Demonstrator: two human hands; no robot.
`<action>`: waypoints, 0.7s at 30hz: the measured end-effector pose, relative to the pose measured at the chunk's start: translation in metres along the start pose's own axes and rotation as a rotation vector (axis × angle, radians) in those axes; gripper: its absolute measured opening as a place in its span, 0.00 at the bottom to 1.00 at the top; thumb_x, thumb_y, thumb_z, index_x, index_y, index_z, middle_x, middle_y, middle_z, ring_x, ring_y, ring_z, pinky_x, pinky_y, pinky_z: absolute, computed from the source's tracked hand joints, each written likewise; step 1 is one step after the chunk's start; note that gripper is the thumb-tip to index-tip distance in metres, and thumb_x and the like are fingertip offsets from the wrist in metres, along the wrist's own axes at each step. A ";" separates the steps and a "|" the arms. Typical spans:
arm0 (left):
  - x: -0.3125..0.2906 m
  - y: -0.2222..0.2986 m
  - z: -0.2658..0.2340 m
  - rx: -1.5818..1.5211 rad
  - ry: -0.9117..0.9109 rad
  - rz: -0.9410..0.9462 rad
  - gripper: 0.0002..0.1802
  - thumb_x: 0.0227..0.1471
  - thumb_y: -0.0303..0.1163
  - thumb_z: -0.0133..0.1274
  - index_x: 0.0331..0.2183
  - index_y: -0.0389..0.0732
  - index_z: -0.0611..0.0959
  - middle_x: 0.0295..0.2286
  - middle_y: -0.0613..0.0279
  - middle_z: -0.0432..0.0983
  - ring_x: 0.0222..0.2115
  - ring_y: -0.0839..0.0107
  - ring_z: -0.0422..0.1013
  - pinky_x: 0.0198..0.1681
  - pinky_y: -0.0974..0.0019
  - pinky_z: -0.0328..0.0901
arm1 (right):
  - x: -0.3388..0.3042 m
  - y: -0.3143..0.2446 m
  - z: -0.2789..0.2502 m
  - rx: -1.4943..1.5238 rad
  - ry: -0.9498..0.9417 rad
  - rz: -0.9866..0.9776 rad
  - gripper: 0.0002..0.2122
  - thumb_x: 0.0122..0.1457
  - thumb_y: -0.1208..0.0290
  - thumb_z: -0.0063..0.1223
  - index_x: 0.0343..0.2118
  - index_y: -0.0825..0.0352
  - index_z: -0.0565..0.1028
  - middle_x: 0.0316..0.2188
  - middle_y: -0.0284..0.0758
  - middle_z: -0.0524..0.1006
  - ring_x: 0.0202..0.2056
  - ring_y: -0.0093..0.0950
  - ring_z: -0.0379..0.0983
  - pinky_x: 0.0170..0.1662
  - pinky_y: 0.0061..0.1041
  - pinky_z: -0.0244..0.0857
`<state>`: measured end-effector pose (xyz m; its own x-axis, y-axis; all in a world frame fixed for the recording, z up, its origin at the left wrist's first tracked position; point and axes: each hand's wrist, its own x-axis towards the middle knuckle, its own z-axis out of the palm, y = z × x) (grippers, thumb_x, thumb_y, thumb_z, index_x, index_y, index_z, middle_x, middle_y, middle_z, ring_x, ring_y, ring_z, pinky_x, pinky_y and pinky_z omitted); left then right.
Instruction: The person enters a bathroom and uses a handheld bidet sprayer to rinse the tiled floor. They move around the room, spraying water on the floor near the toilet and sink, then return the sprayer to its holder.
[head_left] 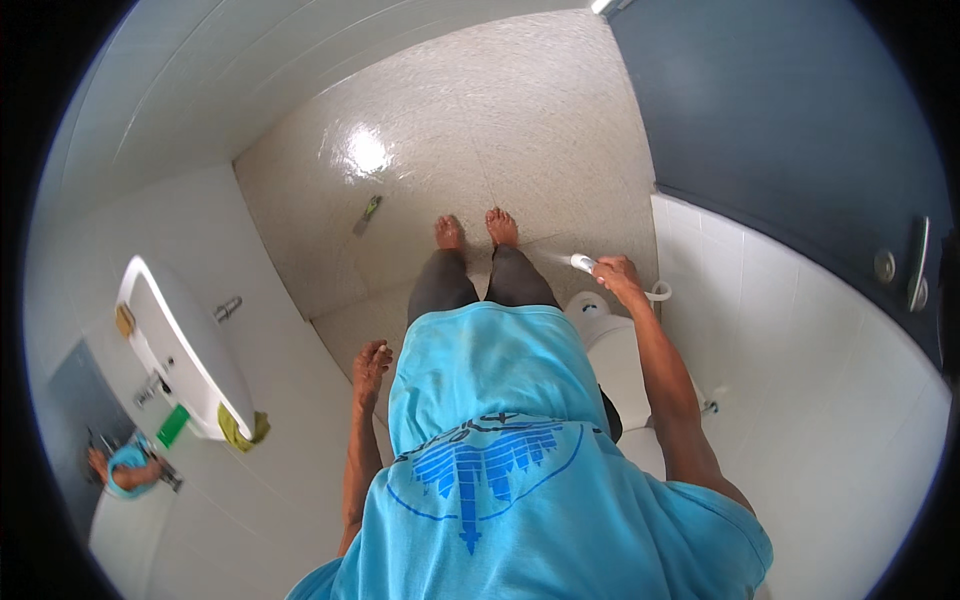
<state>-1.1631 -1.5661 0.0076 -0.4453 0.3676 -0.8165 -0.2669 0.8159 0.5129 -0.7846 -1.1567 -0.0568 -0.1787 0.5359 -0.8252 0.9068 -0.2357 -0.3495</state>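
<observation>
A white handheld bidet sprayer (583, 263) is gripped in my right hand (616, 274), fingers wrapped around its handle. A pale spray leaves its head toward the left, low over the floor near my bare feet (476, 230). Part of its white hose (659, 291) loops beside the hand, close to the right wall. Down at my left side hangs my left hand (372, 364), its fingers loosely bent and apart, with nothing visible in it. On the wet floor (480, 110), ahead and left of my feet, lies a small tool with a green and dark handle (368, 213); its exact kind is unclear.
Right behind my legs stands a white toilet (618, 360). A white washbasin (190, 350) juts from the left wall, with a yellow-green cloth (243, 428) over its edge and a green block (172, 426) nearby. A dark grey door (790, 130) with a metal handle (919, 265) is at right.
</observation>
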 end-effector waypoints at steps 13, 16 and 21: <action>0.105 0.095 -0.086 0.310 -0.145 0.128 0.19 0.59 0.40 0.49 0.44 0.36 0.80 0.31 0.62 0.78 0.32 0.73 0.72 0.36 0.68 0.67 | -0.046 0.039 0.101 -0.369 0.203 0.073 0.11 0.46 0.59 0.54 0.26 0.61 0.80 0.26 0.41 0.79 0.32 0.41 0.77 0.37 0.39 0.70; 0.124 0.106 -0.104 0.382 -0.200 0.145 0.17 0.59 0.38 0.49 0.43 0.36 0.80 0.30 0.62 0.78 0.31 0.74 0.72 0.35 0.68 0.66 | -0.066 0.026 0.115 -0.354 0.237 -0.003 0.11 0.46 0.61 0.56 0.28 0.62 0.81 0.30 0.42 0.80 0.35 0.41 0.78 0.38 0.41 0.68; 0.144 0.141 -0.110 0.516 -0.238 0.169 0.16 0.59 0.37 0.49 0.42 0.35 0.79 0.28 0.63 0.77 0.28 0.76 0.71 0.31 0.70 0.65 | -0.073 0.038 0.136 -0.265 0.337 0.180 0.11 0.47 0.59 0.56 0.26 0.61 0.81 0.30 0.40 0.80 0.37 0.40 0.77 0.41 0.43 0.67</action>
<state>-1.3590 -1.4472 -0.0088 -0.2257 0.5527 -0.8022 0.2681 0.8269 0.4943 -0.7892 -1.3153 -0.0699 0.0846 0.7495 -0.6566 0.9862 -0.1570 -0.0522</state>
